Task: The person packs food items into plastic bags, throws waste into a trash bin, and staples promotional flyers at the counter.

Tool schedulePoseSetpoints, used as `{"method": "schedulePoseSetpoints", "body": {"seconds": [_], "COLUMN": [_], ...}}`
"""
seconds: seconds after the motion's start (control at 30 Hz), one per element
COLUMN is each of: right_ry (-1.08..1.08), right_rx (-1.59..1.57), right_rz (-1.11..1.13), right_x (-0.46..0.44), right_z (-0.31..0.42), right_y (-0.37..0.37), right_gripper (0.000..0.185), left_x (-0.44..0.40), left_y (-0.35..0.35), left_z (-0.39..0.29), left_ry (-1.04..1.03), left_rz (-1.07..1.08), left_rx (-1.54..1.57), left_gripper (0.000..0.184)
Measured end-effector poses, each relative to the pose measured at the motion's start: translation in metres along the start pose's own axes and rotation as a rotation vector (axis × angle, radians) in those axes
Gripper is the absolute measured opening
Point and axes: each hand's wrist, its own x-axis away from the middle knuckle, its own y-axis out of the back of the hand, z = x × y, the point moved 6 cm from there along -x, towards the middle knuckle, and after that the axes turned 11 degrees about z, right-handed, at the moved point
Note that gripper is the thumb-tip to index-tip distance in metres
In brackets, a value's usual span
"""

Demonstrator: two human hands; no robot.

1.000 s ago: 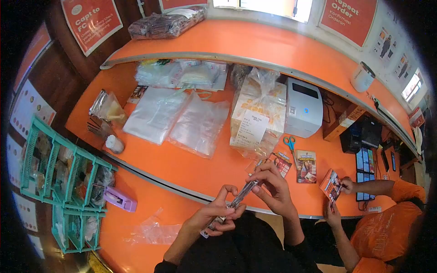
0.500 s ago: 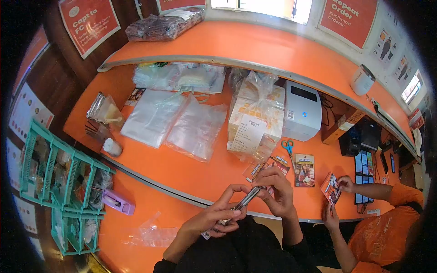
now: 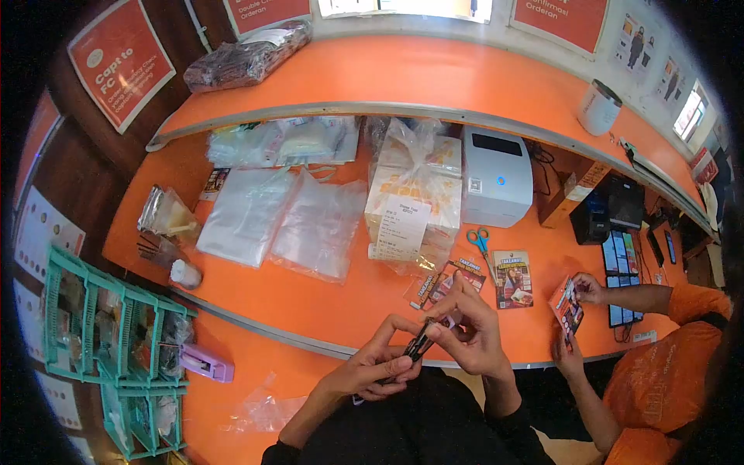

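Observation:
Low in front of my body, my left hand [image 3: 377, 366] wraps its fingers round a slim dark object that looks like a small stapler [image 3: 419, 346], tilted up to the right. At its upper end, the fingers of my right hand [image 3: 473, 333] are closed in a pinch. A lilac bit shows between those fingers; the rest of the stapler is partly covered by both hands. Just beyond the hands lie promotional leaflets [image 3: 447, 285]. A clear bag of packed boxes [image 3: 417, 182], with a receipt [image 3: 403, 225] on its front, stands behind them.
Blue-handled scissors [image 3: 479, 239], a leaflet [image 3: 513, 279] and a white label printer [image 3: 498, 182] are on the orange counter. Clear plastic bags [image 3: 246, 217] lie left. A lilac tape dispenser [image 3: 206, 363] stands near green baskets [image 3: 108, 322]. A co-worker [image 3: 651, 380] at right holds a leaflet [image 3: 566, 311].
The view has shifted, so the counter things appear further left. The stapler has turned in my hands and shows a darker side. My right hand's fingers have risen slightly.

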Motion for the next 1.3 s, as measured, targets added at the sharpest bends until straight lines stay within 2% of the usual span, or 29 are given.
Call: {"method": "schedulePoseSetpoints", "body": {"seconds": [0.13,0.2,0.23,0.33,0.4,0.53,0.6,0.8,0.9,1.03,1.1,1.23,1.3], "right_ry": [0.012,-0.136,-0.136,-0.059,0.254,0.319,0.168,0.281,0.22,0.163,0.293,0.293,0.104], "right_rx": [0.003,-0.4,-0.399,-0.426,-0.174,-0.194,-0.542,-0.488,-0.483,-0.44,-0.262,-0.165,-0.172], "right_rz": [0.002,0.033,0.03,-0.024,-0.063,-0.047,0.046,-0.114,-0.151,-0.111,-0.117,-0.126,-0.105], "right_x": [-0.001,-0.001,0.0,-0.002,-0.002,0.002,0.004,0.011,0.013,0.017,0.015,0.014,0.008], "right_z": [-0.008,-0.018,-0.018,-0.022,-0.017,-0.017,-0.024,-0.027,-0.022,-0.019,-0.014,-0.01,-0.015], "right_y": [0.003,-0.001,-0.001,0.005,0.015,0.023,0.018,0.022,0.023,0.027,0.03,0.031,0.024], "right_gripper": [0.017,0.022,0.022,0.017,0.017,0.017,0.018,0.021,0.023,0.02,0.018,0.017,0.014], "left_x": [-0.005,-0.009,-0.011,-0.016,-0.019,-0.024,-0.025,-0.032,-0.035,-0.039,-0.04,-0.046,-0.047], "left_y": [0.0,-0.003,-0.008,-0.017,-0.023,-0.041,-0.042,-0.049,-0.044,-0.042,-0.041,-0.034,-0.019], "left_z": [-0.003,-0.007,-0.011,-0.016,-0.019,-0.028,-0.028,-0.029,-0.021,-0.011,-0.009,0.001,0.008], "left_ry": [-0.089,-0.137,-0.149,-0.172,-0.183,-0.164,-0.152,-0.141,-0.174,-0.248,-0.258,-0.304,-0.346], "left_rz": [-0.055,-0.053,-0.071,-0.1,-0.112,-0.125,-0.137,-0.104,-0.102,-0.042,-0.038,-0.004,0.01], "left_rx": [-0.059,-0.076,-0.106,-0.173,-0.208,-0.293,-0.299,-0.394,-0.459,-0.401,-0.394,-0.229,-0.141], "left_gripper": [0.042,0.042,0.041,0.042,0.044,0.042,0.042,0.037,0.037,0.041,0.041,0.038,0.038]}}
